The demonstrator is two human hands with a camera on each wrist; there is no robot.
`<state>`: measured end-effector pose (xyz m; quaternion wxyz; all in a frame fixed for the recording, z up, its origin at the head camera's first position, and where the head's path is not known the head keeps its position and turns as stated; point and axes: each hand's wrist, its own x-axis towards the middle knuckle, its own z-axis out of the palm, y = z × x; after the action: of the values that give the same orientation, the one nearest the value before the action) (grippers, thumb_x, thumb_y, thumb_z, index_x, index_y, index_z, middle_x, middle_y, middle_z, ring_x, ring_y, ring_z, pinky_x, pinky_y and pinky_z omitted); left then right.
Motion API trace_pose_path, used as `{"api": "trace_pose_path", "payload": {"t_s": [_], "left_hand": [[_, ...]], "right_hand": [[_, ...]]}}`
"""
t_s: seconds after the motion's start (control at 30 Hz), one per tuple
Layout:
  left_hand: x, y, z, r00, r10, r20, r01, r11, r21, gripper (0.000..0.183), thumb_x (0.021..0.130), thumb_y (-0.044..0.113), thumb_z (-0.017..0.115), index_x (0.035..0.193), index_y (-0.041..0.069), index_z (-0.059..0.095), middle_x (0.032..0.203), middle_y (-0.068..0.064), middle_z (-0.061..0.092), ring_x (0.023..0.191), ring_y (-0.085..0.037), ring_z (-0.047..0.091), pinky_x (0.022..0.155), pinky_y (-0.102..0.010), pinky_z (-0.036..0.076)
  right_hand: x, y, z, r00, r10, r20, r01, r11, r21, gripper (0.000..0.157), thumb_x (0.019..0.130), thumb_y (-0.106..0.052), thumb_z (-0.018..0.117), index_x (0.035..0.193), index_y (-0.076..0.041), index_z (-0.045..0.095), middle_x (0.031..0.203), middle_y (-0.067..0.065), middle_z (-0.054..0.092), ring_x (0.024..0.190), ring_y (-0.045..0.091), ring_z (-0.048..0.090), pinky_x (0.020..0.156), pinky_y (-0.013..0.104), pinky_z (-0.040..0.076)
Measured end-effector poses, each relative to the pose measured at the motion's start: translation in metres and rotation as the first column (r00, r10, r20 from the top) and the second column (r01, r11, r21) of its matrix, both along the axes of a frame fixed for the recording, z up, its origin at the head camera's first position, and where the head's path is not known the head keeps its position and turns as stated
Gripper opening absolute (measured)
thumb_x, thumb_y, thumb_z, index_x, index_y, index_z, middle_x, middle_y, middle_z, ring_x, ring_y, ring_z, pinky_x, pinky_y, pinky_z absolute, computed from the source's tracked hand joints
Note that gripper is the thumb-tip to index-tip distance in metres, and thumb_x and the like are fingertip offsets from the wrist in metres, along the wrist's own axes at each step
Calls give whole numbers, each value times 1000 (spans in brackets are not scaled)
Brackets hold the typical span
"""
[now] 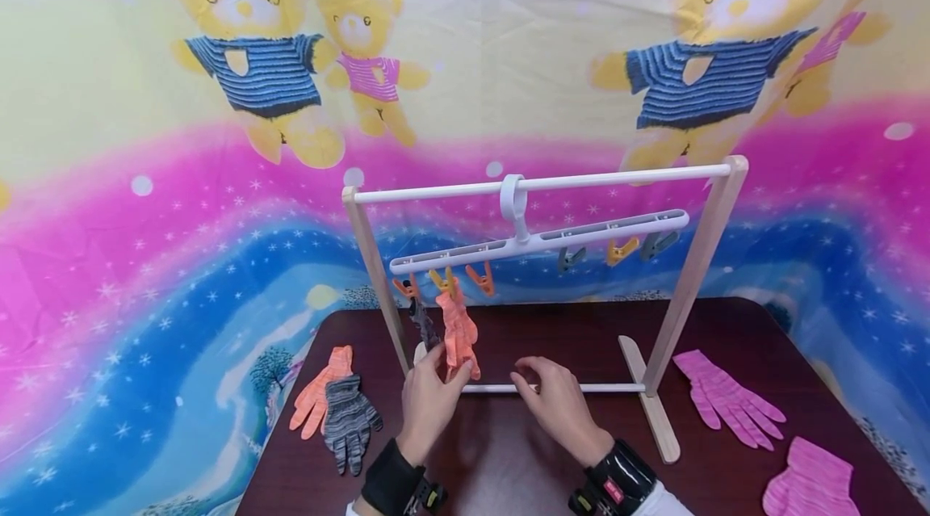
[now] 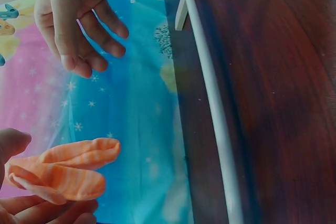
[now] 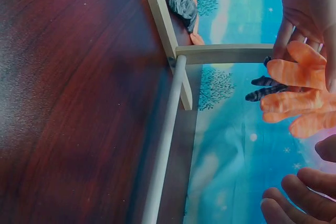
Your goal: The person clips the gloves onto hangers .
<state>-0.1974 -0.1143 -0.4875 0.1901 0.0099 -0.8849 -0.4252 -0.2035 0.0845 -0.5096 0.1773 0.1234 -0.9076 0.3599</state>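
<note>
An orange knit glove (image 1: 458, 330) hangs fingers down from a yellow clip (image 1: 446, 282) near the left end of a white hanger (image 1: 465, 255). My left hand (image 1: 430, 399) holds its lower part between thumb and fingers; the right wrist view shows the thumb in front of the glove. Just left of it, a dark grey glove (image 1: 423, 322) hangs from an orange clip (image 1: 407, 287), partly behind the hand. My right hand (image 1: 555, 399) hovers right of the orange glove, apart from it, its fingers loosely bent and holding nothing.
The hanger hooks over the top rod (image 1: 625, 175) of a wooden stand (image 1: 690, 282). Further clips include an orange one (image 1: 479, 279) and a yellow one (image 1: 622, 251). On the table lie an orange glove (image 1: 312, 395), a grey glove (image 1: 351, 419) and pink gloves (image 1: 726, 399). A lower rod (image 1: 610, 388) crosses the stand.
</note>
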Motion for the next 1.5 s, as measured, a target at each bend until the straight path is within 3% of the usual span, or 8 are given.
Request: {"api": "trace_pose_path", "payload": {"t_s": [0.13, 0.37, 0.6, 0.77, 1.0, 1.23, 1.5], "left_hand": [[3, 0, -4, 999, 14, 35, -13, 999, -33, 56, 79, 48, 67, 124, 16, 62, 77, 7, 64, 64, -7, 55, 60, -32, 42], [7, -1, -12, 998, 28, 51, -25, 998, -52, 49, 80, 48, 65, 122, 23, 63, 100, 8, 70, 84, -7, 64, 68, -36, 47], [12, -5, -22, 998, 41, 39, -37, 995, -95, 49, 81, 48, 64, 122, 22, 64, 108, 5, 69, 89, -13, 65, 71, -38, 49], [16, -7, -28, 998, 55, 44, -48, 989, -139, 51, 81, 49, 63, 121, 18, 65, 108, -2, 69, 93, -18, 65, 73, -42, 49], [25, -9, -38, 997, 68, 40, -60, 983, -174, 49, 80, 50, 64, 117, 17, 67, 103, 1, 70, 94, -22, 65, 73, -44, 49], [32, -11, -48, 999, 39, 14, -35, 978, -205, 47, 80, 47, 65, 116, 17, 68, 109, 4, 69, 99, -24, 63, 73, -43, 49], [38, -13, -56, 1000, -22, 5, 22, 967, -255, 46, 81, 47, 63, 117, 18, 67, 118, 5, 65, 106, -19, 61, 83, -41, 48]], "right_hand": [[2, 2, -3, 1000, 11, 0, -11, 1000, -2, 18, 83, -27, 67, 95, -14, 70, 86, -7, 66, 75, 5, 61, 61, 23, 49], [7, 3, -7, 1000, -17, -21, 18, 999, 39, 17, 83, -31, 67, 93, -18, 71, 87, -10, 66, 76, 8, 62, 63, 27, 49], [12, 5, -10, 998, -27, 49, 25, 998, 55, 17, 83, -34, 66, 94, -22, 70, 88, -10, 65, 76, 9, 63, 62, 26, 49], [14, 7, -14, 997, -43, 71, 37, 996, 84, 17, 83, -35, 67, 94, -23, 70, 89, -11, 64, 80, 10, 62, 62, 29, 48], [21, 11, -21, 998, -43, 40, 37, 992, 124, 26, 82, -38, 66, 100, -19, 70, 97, -7, 66, 88, 12, 63, 67, 33, 49], [26, 13, -27, 999, -18, 26, 14, 988, 157, 29, 82, -38, 67, 101, -17, 71, 100, -3, 66, 97, 17, 62, 75, 38, 50], [29, 16, -31, 1000, -3, 29, -3, 984, 177, 28, 81, -36, 68, 99, -16, 72, 102, -1, 66, 99, 19, 60, 80, 40, 48]]}}
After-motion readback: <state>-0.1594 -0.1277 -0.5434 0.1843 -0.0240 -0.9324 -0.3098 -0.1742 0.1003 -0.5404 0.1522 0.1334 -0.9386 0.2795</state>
